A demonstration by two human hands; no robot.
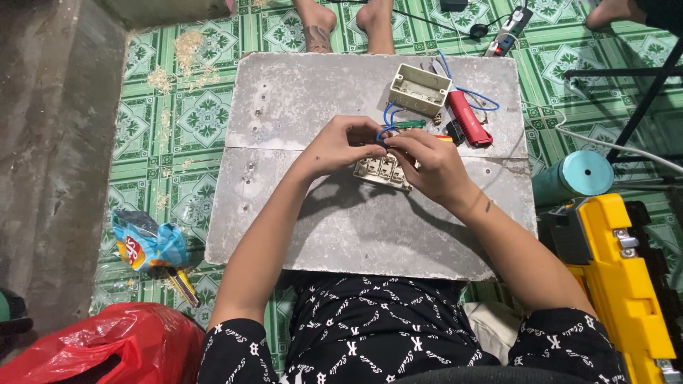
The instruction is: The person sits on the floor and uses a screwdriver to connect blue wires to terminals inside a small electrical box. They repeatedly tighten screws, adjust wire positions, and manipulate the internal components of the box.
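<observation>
At frame centre, left hand [340,146] and right hand [430,167] pinch blue wire [388,117] onto the cream plastic switch plate [380,171]; the cream box [418,89] waits unmounted.

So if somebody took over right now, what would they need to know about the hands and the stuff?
Left hand: grips the cream switch plate on the grey board, fingers at the blue wire.
Right hand: pinches the same plate from the other side.
Nearby: the open cream box and a red-handled tool lie behind the hands; a green-handled screwdriver lies between them.
Done: blue wire reaches the plate.
Left: plate is not in the box yet.
</observation>
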